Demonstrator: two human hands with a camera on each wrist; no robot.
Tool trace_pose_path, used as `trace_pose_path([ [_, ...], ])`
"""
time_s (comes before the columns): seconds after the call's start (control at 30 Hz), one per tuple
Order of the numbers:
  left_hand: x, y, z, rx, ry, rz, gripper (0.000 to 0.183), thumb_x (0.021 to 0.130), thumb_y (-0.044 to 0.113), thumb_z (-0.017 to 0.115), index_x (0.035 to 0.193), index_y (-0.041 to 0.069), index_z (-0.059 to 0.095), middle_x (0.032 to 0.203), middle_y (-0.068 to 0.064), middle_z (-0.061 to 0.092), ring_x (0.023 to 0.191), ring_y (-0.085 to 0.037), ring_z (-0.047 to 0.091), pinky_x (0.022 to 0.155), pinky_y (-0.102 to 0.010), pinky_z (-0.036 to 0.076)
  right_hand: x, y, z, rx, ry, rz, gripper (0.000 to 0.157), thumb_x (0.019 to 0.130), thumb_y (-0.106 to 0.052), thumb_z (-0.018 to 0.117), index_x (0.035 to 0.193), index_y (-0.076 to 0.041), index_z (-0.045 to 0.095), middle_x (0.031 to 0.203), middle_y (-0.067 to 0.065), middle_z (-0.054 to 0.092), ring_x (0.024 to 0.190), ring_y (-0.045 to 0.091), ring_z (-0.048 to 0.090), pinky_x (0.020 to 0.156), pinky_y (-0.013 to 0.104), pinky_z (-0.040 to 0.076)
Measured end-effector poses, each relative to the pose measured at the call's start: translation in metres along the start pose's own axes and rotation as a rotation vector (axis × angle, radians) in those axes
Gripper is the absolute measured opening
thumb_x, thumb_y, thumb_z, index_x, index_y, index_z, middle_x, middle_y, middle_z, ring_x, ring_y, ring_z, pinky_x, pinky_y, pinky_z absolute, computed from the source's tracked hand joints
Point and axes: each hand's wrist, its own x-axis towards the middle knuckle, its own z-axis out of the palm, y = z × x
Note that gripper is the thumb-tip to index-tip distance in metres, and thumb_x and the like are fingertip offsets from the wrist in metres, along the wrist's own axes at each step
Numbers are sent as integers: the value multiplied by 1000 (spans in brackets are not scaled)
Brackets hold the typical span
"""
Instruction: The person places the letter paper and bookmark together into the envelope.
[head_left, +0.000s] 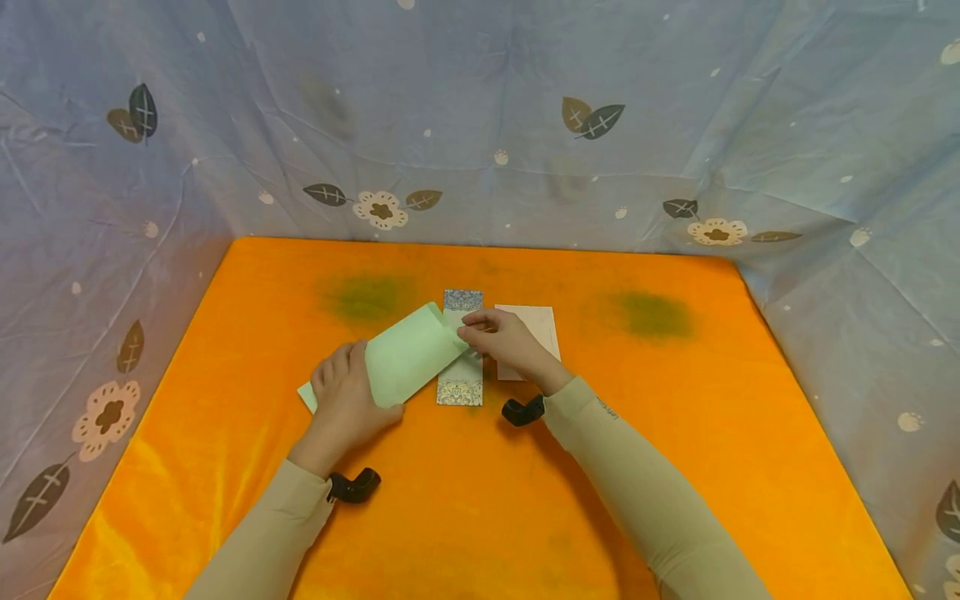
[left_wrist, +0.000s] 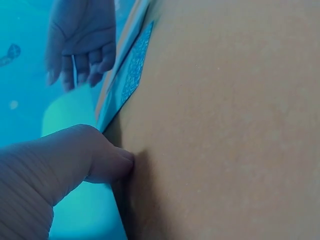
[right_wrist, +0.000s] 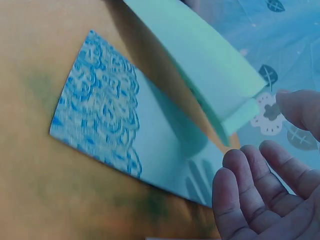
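Note:
A pale green envelope (head_left: 412, 354) is tilted above the orange cloth, its flap (right_wrist: 241, 116) end toward the right. My left hand (head_left: 345, 404) grips its near end across the width, with the thumb (left_wrist: 107, 157) along the lower edge. My right hand (head_left: 517, 346) is beside the flap end, fingers loosely bent and apart; in the right wrist view they hold nothing. Under the flap end lies a long card (head_left: 460, 392) with blue patterned ends, its middle partly covered by the envelope and right hand. A whitish card (head_left: 536, 321) lies behind the right hand, partly hidden.
Orange cloth (head_left: 465, 517) covers the table. Pale curtains (head_left: 480, 100) with leaf and flower prints enclose its back and sides. A black curved piece (head_left: 358, 486) sticks out at the left wrist, another black piece (head_left: 522, 411) at the right.

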Motion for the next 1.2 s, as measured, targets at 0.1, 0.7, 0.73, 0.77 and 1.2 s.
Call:
trace_pose_path([
  [0.1,0,-1,0,0,-8,-5,111,65,42,84,146,-3,23,140,-27,28,125,-43,24,103,-60,12,-1,5,-6,-2,15,-17,52,92,-39,65,131,-5,57,113,6,63,95,29,63,82,38,54],
  [0.7,-2,-5,-4,-47,-56,15,116,68,41,83,150,-5,15,144,-29,22,129,-45,21,106,-60,9,-2,29,-59,-95,255,-24,58,90,-40,68,131,-2,53,117,10,58,104,26,57,91,40,48],
  [0.73,-2,-5,-5,-52,-59,18,116,68,40,83,150,-5,15,144,-30,21,130,-46,20,106,-60,8,-3,30,-62,-107,267,-23,60,89,-40,69,132,-1,53,118,10,57,106,26,55,93,40,46],
  [0.77,-2,-5,-5,-56,-61,20,117,68,40,83,151,-5,14,144,-29,21,130,-46,20,106,-60,8,-3,30,-65,-118,275,-20,62,89,-41,69,133,-1,52,120,11,56,108,27,54,95,41,45],
  [1.2,-1,-10,-5,-80,-62,47,117,68,42,84,152,-1,16,146,-26,21,132,-44,19,107,-58,8,-5,39,-88,-247,279,48,69,88,-42,69,140,-4,45,134,13,51,120,30,47,101,44,40],
])
